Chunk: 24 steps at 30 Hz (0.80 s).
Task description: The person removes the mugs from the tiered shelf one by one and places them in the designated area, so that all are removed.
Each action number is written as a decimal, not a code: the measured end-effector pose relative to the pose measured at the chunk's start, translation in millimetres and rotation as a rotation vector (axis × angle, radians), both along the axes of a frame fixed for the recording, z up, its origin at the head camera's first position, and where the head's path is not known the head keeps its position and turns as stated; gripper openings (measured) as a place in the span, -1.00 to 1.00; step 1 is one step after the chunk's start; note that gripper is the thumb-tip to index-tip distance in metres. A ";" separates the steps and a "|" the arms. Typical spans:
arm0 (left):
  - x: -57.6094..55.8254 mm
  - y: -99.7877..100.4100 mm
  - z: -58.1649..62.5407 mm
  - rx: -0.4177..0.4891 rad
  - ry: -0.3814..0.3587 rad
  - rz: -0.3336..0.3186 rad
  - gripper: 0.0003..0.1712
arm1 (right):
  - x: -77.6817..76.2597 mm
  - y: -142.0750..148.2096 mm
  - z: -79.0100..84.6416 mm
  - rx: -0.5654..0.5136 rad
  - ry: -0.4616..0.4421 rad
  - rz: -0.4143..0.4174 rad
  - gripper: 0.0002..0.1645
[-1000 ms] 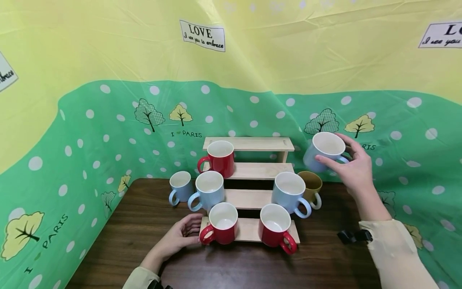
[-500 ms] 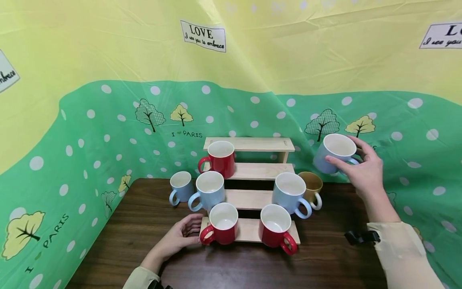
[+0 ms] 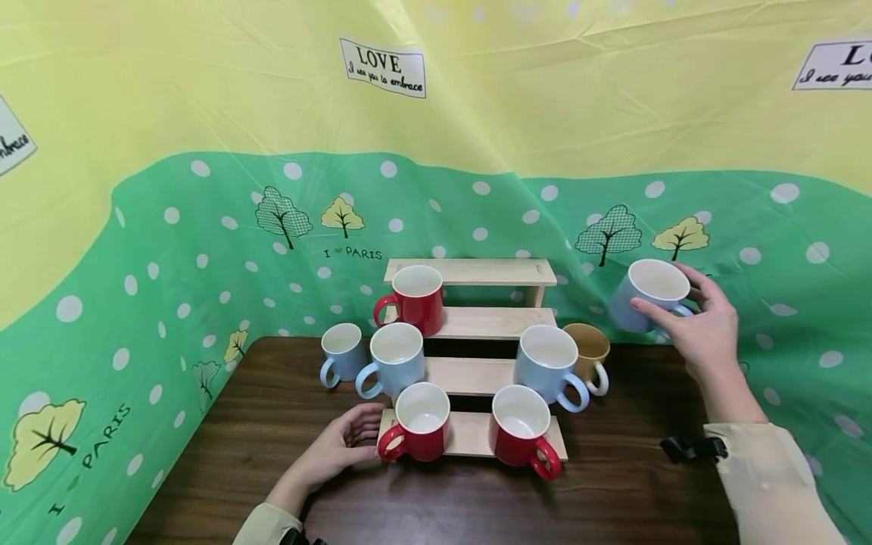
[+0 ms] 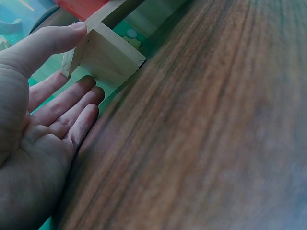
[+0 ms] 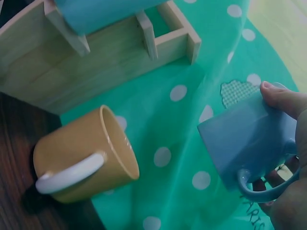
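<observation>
Out to the right, my right hand [image 3: 710,327] holds a light blue mug [image 3: 633,304] in the air, thumb at the near side by the rim and fingers behind it. The right wrist view shows that mug [image 5: 249,136] side-on, its handle close to the palm. At the other side, my left hand [image 3: 332,448] grips the left end of the lowest step of a stepped wooden stand [image 3: 470,434]. In the left wrist view its thumb [image 4: 60,38] lies over the step's edge and the index fingertip touches below; the other fingers are free.
Red mugs stand on the lowest step, left [image 3: 424,443] and right [image 3: 507,443], and one on the third step [image 3: 428,310]. Light blue mugs [image 3: 402,371] [image 3: 538,375] flank the second step. On the table are a light blue mug [image 3: 346,362] and a mustard mug [image 3: 591,356].
My right hand has moved to the right and slightly down with the light blue mug, away from the stand. The left hand stays where it was.
</observation>
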<state>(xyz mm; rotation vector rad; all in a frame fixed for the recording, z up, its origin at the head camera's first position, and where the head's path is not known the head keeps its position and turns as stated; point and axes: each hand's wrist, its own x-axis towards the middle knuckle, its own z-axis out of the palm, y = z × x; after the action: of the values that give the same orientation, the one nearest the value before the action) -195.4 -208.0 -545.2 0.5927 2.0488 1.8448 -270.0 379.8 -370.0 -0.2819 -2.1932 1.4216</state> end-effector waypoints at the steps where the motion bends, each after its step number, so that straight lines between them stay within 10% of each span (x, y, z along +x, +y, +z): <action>1: 0.1 -0.1 0.0 -0.001 0.000 0.000 -0.18 | -0.6 2.1 -1.7 0.001 -0.001 -0.006 0.08; 24: -0.7 0.3 -1.2 0.008 0.002 -0.002 -0.19 | -11.4 29.5 -56.1 0.149 -0.183 -0.085 0.23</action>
<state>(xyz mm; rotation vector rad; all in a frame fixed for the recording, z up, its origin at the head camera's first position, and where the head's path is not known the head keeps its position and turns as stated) -196.1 -207.7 -546.4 0.5984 2.0422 1.8526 -281.4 409.3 -426.1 -0.4626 -2.3886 1.2217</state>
